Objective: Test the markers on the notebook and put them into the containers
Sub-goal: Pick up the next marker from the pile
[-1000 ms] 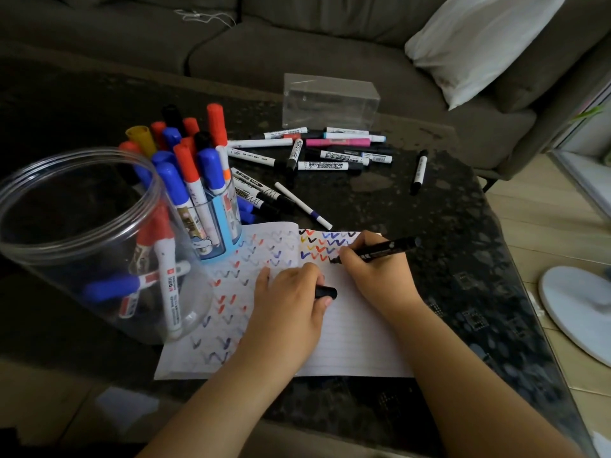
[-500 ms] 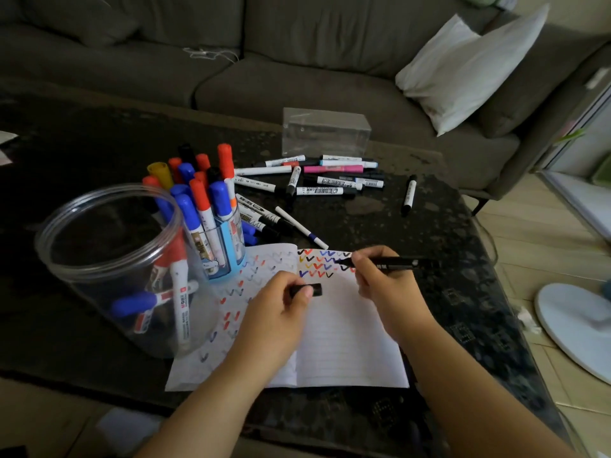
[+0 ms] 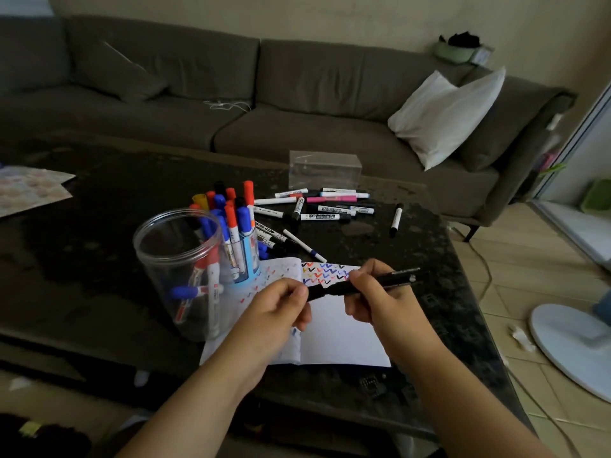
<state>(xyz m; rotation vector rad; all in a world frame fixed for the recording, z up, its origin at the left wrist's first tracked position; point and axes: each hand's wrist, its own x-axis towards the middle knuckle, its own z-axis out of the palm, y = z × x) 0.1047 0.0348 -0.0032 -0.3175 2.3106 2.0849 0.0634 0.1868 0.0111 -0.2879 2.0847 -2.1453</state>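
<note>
An open notebook (image 3: pixel 344 338) lies on the dark table, its top rows filled with coloured check marks. Above it my right hand (image 3: pixel 373 299) grips a black marker (image 3: pixel 393 279) held level. My left hand (image 3: pixel 277 309) pinches the black cap (image 3: pixel 317 291) at the marker's tip end. A big clear jar (image 3: pixel 178 259) at the left holds a few red and blue markers. Behind it a small blue cup (image 3: pixel 246 259) is packed with upright markers. Several loose markers (image 3: pixel 324 206) lie further back.
A clear plastic box (image 3: pixel 324 168) stands behind the loose markers. One black marker (image 3: pixel 396 219) lies alone at the right. Patterned paper (image 3: pixel 29 188) sits at the table's far left. A grey sofa with a white pillow (image 3: pixel 446 114) runs behind; a white fan base (image 3: pixel 575 345) stands on the floor.
My right hand lifted the marker off the page and turned it level. My left hand rose from the notebook and brought the cap up to the marker's tip. The view tilted upward.
</note>
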